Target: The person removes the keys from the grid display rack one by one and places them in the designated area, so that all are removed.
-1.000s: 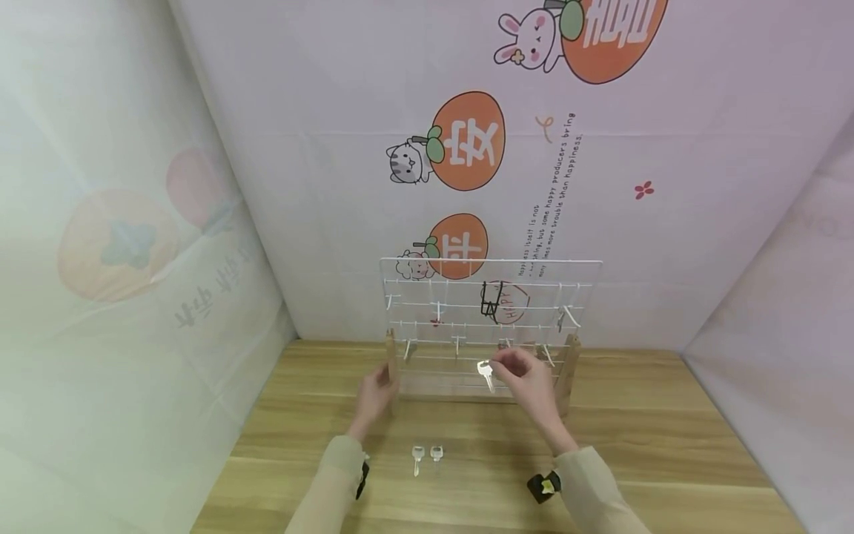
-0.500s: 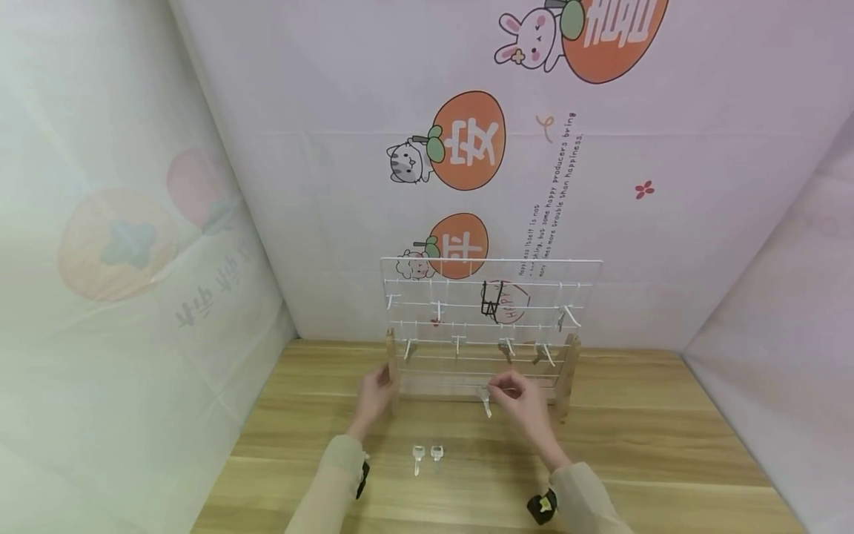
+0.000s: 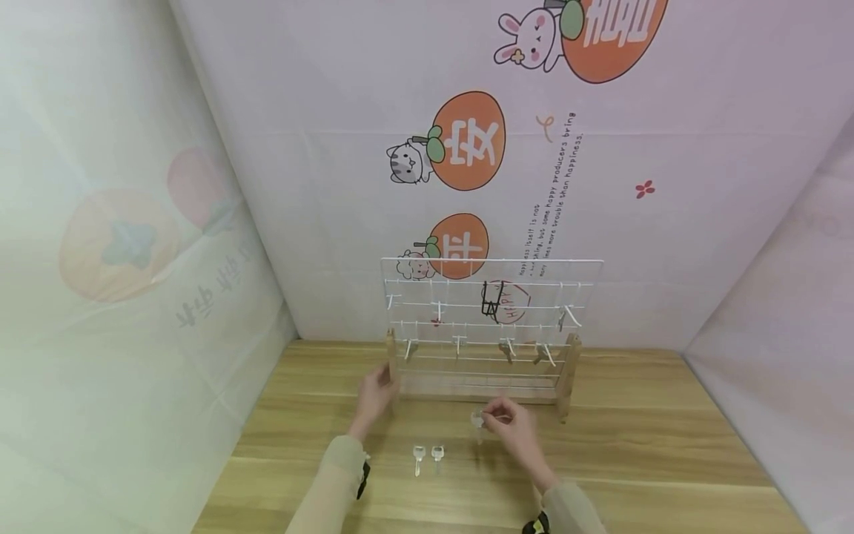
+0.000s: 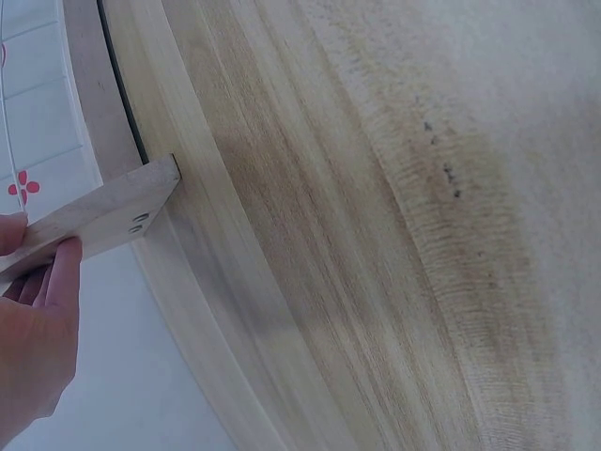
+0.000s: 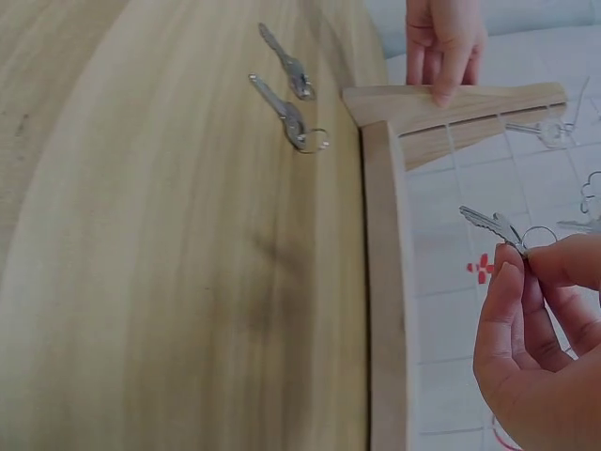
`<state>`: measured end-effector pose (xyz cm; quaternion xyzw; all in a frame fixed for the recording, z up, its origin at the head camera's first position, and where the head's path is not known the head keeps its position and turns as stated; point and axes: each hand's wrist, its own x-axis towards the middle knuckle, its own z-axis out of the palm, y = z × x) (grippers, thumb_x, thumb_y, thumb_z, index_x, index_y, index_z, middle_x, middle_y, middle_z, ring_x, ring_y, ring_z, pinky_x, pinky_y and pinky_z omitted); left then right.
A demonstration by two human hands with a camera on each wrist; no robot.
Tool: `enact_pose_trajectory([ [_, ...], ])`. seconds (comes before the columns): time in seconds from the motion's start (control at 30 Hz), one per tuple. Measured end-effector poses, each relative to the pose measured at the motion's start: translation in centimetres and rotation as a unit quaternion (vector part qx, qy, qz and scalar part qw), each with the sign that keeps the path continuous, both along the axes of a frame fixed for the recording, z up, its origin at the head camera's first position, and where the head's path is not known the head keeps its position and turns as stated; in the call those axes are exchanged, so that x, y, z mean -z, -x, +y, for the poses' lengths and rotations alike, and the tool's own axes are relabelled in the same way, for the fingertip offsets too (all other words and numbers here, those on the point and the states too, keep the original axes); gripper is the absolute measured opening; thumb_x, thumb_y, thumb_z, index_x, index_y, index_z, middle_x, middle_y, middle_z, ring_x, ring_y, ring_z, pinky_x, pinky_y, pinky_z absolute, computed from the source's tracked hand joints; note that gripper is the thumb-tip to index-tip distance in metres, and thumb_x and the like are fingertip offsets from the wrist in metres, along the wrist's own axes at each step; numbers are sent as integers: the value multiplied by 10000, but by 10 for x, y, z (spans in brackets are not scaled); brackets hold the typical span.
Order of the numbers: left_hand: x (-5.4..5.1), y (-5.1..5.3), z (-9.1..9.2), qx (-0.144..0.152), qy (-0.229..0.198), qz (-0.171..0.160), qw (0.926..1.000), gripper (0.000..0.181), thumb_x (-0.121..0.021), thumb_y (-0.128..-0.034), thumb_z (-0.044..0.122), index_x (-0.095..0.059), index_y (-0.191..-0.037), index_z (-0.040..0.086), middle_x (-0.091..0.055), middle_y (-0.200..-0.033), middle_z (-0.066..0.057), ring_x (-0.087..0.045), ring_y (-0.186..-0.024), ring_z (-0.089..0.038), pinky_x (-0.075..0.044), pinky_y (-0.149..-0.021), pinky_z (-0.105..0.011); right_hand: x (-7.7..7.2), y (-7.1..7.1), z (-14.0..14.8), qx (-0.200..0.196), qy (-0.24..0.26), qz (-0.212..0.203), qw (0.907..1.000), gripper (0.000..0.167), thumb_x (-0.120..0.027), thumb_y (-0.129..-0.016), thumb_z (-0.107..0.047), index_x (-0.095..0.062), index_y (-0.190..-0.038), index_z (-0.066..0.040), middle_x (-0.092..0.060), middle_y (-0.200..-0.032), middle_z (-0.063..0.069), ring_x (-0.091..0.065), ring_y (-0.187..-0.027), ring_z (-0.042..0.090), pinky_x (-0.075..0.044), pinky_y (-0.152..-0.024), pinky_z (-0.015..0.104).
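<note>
Head view: right hand (image 3: pixel 515 429) low over the wooden table (image 3: pixel 640 423), on the near side of the rack — grip narrow, thumb and fingertips pinching one silver key (image 3: pixel 477 420), blade down, about midway between the table's left and right edges. Right wrist view shows the pinch at the key's head, a thin ring (image 5: pixel 538 227) against the fingers. Left hand (image 3: pixel 373 399) at the rack's left end, grip closed around the left wooden post (image 4: pixel 103 211). Rack (image 5: pixel 387 282): white wire grid on a wooden base, standing near the table's back edge. Two loose keys on the table, left one (image 3: pixel 418 452) and right one (image 3: pixel 437 452), side by side, just apart, nearer the table's left edge than its right. More keys hang on the grid, one hooked key (image 5: pixel 554 134) near the left post. Printed cloth (image 3: pixel 333 222) behind the back edge.
</note>
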<state>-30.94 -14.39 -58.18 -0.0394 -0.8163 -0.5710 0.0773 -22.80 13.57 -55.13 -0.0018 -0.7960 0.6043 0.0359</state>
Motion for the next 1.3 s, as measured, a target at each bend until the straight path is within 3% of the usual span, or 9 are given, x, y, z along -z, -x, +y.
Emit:
enact_pose_trajectory([
  [0.17,1,0,1,-24,107,82,9999,466,-651,-909,3,-513,-1333,-133,-600,-1295,-336,-606,-1203,-467,-535,-1026,-525,15,-1,-1,-67,117,-58,9999,52,-690,-855,40,-663,-898,28,-702,-887,149,-672,-722,100,-618,-670,209],
  [0.4,1,0,1,-71,135,127,9998,451,-644,-905,-19,-519,-1319,-147,-604,-1278,-347,-609,-1191,-476,-537,-1019,-529,27,-3,-5,-41,-374,-120,9992,88,-699,-819,33,-655,-892,12,-699,-875,111,-627,-760,68,-560,-659,132],
  [0.8,1,-1,1,-111,106,111,9998,460,-652,-904,-9,-521,-1325,-137,-605,-1283,-340,-608,-1193,-476,-529,-1028,-542,47,-9,-11,-297,-505,-326,9978,94,-693,-812,37,-651,-893,15,-680,-873,105,-588,-772,87,-537,-649,123],
  [1.13,2,-1,1,-59,36,117,9999,468,-654,-904,6,-515,-1328,-137,-604,-1284,-341,-607,-1196,-472,-531,-1030,-532,50,-11,-15,-584,-490,-356,9965,113,-674,-807,29,-644,-916,38,-660,-867,132,-580,-711,77,-547,-603,134],
  [1.3,0,-2,1,-67,-48,-68,9999,505,-667,-910,45,-498,-1358,-114,-593,-1319,-319,-596,-1227,-450,-521,-1051,-515,53,-11,-18,-681,-547,-285,9958,102,-678,-808,24,-641,-902,40,-659,-839,114,-573,-674,52,-526,-577,125],
])
